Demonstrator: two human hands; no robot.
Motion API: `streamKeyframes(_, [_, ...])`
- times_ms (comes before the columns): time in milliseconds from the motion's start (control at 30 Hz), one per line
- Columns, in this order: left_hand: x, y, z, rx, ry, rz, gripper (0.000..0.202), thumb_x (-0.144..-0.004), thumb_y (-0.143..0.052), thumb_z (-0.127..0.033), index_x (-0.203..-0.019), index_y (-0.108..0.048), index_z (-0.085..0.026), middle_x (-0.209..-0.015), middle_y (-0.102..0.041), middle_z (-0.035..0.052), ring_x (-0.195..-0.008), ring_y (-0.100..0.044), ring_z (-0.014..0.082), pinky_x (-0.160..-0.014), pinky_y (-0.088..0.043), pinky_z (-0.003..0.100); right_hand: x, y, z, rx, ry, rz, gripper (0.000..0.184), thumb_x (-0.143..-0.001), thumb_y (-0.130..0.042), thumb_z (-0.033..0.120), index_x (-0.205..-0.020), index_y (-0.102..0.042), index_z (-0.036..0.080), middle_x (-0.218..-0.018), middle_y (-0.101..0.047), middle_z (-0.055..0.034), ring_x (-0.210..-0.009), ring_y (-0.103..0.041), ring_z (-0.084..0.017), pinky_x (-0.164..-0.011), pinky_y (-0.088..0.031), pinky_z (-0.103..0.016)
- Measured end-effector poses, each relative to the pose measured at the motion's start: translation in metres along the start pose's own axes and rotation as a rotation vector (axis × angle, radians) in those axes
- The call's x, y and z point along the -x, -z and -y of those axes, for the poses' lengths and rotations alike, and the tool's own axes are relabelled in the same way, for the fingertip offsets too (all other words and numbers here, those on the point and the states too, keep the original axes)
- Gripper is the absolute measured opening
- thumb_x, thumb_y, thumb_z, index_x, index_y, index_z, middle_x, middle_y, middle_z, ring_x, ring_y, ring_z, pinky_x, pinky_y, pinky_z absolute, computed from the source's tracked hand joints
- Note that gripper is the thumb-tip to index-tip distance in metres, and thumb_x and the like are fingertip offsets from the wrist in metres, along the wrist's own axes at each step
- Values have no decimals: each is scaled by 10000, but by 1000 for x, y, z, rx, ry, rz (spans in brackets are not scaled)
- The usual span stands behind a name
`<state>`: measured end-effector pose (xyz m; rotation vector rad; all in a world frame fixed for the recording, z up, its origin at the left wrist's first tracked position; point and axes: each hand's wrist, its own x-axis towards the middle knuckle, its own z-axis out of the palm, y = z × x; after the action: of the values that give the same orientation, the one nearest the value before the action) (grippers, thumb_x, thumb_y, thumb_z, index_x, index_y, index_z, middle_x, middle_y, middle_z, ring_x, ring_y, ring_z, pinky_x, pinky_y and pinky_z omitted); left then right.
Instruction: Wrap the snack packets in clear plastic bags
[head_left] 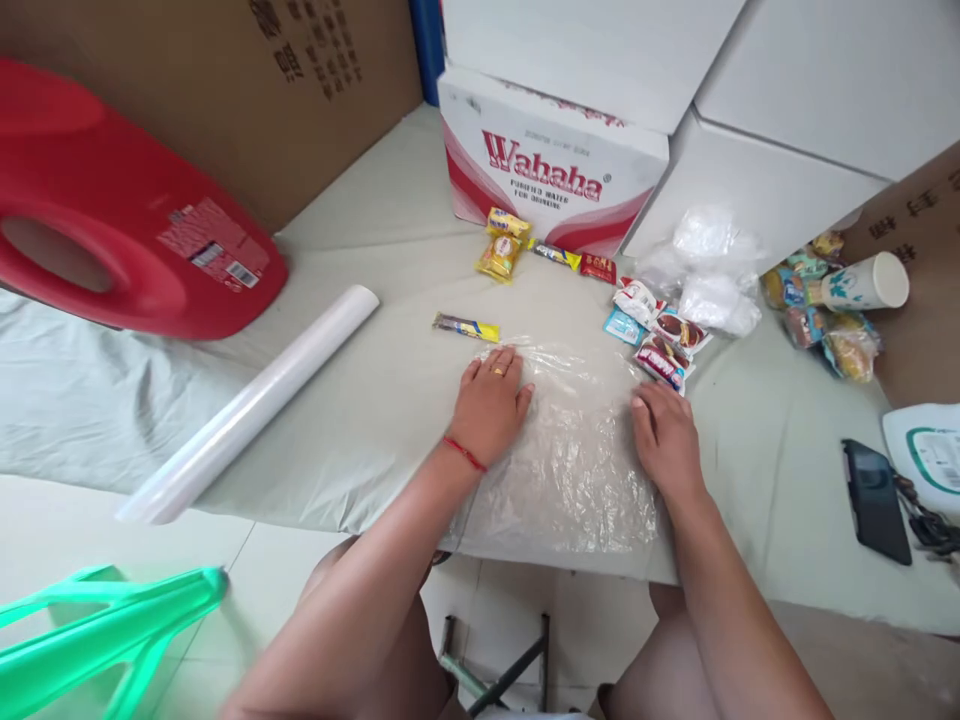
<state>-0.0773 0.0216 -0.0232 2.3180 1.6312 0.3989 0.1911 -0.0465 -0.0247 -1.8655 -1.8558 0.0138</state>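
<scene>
A crinkled clear plastic bag (574, 455) lies flat on the grey-covered table (360, 400) in front of me. My left hand (491, 400) rests palm down on the bag's left edge, fingers stretched out, with a ring and a red wrist string. My right hand (664, 435) lies flat on the bag's right edge, fingers spread. Just beyond the bag lie small snack packets: a long yellow one (465, 326) near my left hand and red and blue ones (664, 345) near my right.
A roll of clear film (251, 405) lies diagonally at left beside a red jug (112, 220). A Wahaha carton (551, 165) and white boxes stand behind. More snacks, a paper cup (866, 285) and a phone (874, 500) are at right. A green stool (112, 630) stands lower left.
</scene>
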Motion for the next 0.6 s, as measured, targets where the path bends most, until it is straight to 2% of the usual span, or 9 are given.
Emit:
streamKeyframes(67, [-6,1,2,37,15,13,476,-1054,-395,-342,-1462,-559,-161,-1613,-492,127,-1513,-431,267,-1266,-304,494,-8,14,7,-28,47,-60,353,-1053,-449,381,-1119,-731,181,-1131,-770,-112,-1168,-638,-263,-1081,-474,-448])
streamKeyframes(133, [-11,3,2,66,24,7,466,-1061,-380,-347,-1446,-573,-169,-1606,-503,122,-1510,-436,257,-1266,-307,488,-28,24,14,31,92,-47,327,-1042,-454,369,-1074,-733,200,-1086,-773,-94,-1099,-648,-252,-1023,-489,-407])
streamKeyframes(233, [-16,4,3,73,9,7,461,-1058,-396,-353,-1435,-579,-162,-1610,-497,123,-1517,-424,262,-1272,-294,503,-77,25,21,287,14,206,342,-1019,-432,342,-1033,-744,205,-1056,-763,-111,-1010,-666,-269,-872,-501,-374])
streamKeyframes(300, [-17,3,3,68,-12,28,463,-1048,-418,-343,-1442,-571,-155,-1620,-484,124,-1524,-413,266,-1276,-287,509,-116,14,19,463,-99,413,330,-992,-456,319,-1048,-757,194,-1028,-758,-138,-955,-684,-286,-790,-486,-361])
streamKeyframes(333, [-17,2,3,66,-21,39,466,-1044,-425,-335,-1449,-565,-153,-1625,-477,124,-1527,-408,268,-1277,-287,511,-136,7,16,506,-133,467,325,-979,-481,308,-1100,-756,185,-1027,-757,-154,-951,-690,-296,-782,-480,-362])
streamKeyframes(400, [-17,1,5,62,-35,43,472,-1038,-432,-319,-1464,-552,-153,-1632,-465,129,-1530,-403,271,-1278,-286,514,-172,-5,8,456,-140,420,394,-967,-521,286,-1298,-695,161,-1071,-757,-178,-987,-693,-308,-819,-478,-378])
streamKeyframes(467, [-17,-1,6,59,-43,32,477,-1034,-433,-309,-1473,-544,-156,-1636,-457,134,-1530,-403,276,-1277,-285,524,-199,-11,-3,307,-138,308,461,-995,-487,272,-1414,-618,132,-1130,-752,-182,-1009,-687,-286,-859,-479,-381])
streamKeyframes(533, [-17,-2,7,55,-53,27,482,-1029,-441,-305,-1476,-540,-153,-1636,-455,141,-1531,-399,284,-1276,-284,536,-213,-11,-12,231,-159,261,452,-1039,-396,304,-1346,-666,111,-1109,-757,-173,-981,-687,-257,-860,-484,-370])
streamKeyframes(600, [-17,-2,7,53,-69,36,484,-1021,-452,-297,-1475,-538,-152,-1635,-456,145,-1533,-395,288,-1274,-286,543,-212,-10,-16,242,-184,276,462,-1050,-387,374,-1182,-743,111,-1039,-761,-178,-948,-688,-266,-845,-489,-380])
